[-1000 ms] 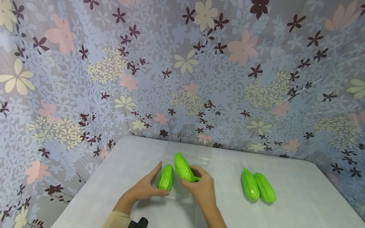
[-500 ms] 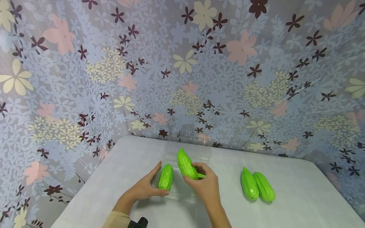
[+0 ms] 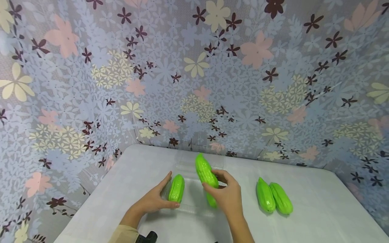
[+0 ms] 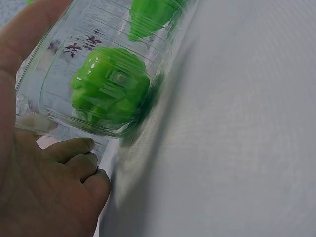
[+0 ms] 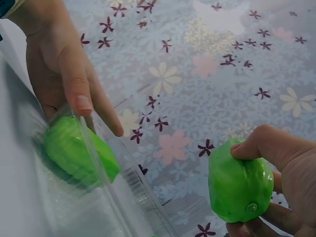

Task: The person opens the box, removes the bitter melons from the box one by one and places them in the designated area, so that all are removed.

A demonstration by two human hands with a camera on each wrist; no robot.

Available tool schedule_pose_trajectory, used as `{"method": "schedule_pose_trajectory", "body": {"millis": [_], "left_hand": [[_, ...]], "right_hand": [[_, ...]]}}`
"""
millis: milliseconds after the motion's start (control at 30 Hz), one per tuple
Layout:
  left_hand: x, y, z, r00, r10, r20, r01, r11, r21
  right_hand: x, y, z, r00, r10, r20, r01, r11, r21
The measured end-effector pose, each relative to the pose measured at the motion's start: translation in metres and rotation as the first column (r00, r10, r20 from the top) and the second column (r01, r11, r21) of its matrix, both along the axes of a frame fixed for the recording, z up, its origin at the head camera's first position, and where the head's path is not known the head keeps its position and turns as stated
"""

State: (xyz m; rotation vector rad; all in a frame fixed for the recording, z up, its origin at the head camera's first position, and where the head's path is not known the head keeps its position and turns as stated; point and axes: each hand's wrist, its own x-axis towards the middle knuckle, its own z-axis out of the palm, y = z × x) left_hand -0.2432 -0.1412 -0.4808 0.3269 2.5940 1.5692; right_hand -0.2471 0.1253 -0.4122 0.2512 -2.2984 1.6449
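The right hand (image 3: pixel 226 195), low in the frame's centre, curls its fingers (image 5: pixel 256 145) round a ridged bright-green plastic gourd (image 3: pixel 206 175), lifted above the clear plastic tray (image 3: pixel 194 206). The left hand (image 3: pixel 153 200), fingers (image 4: pixel 74 148) partly curled, steadies the tray's left wall beside a second green gourd (image 3: pixel 177 188) already inside. Two more gourds (image 3: pixel 273 199) wait on the white table (image 3: pixel 319 209) at right: one is in, three are left.
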Motion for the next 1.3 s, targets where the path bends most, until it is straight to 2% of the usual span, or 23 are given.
{"method": "schedule_pose_trajectory", "body": {"millis": [333, 800, 1300], "left_hand": [[0.000, 0.001, 0.000, 1.000, 0.006, 0.004, -0.006, 1.000, 0.006], [0.000, 0.001, 0.000, 1.000, 0.013, 0.003, -0.013, 1.000, 0.012], [0.001, 0.001, 0.001, 1.000, 0.015, 0.008, -0.015, 1.000, 0.007]], "right_hand": [[-0.003, 0.013, 0.003, 1.000, -0.016, 0.018, 0.016, 1.000, -0.004], [-0.006, 0.026, 0.003, 0.996, -0.070, 0.056, 0.067, 0.997, 0.046], [-0.010, 0.047, 0.005, 0.988, -0.107, 0.114, 0.103, 0.994, 0.037]]}}
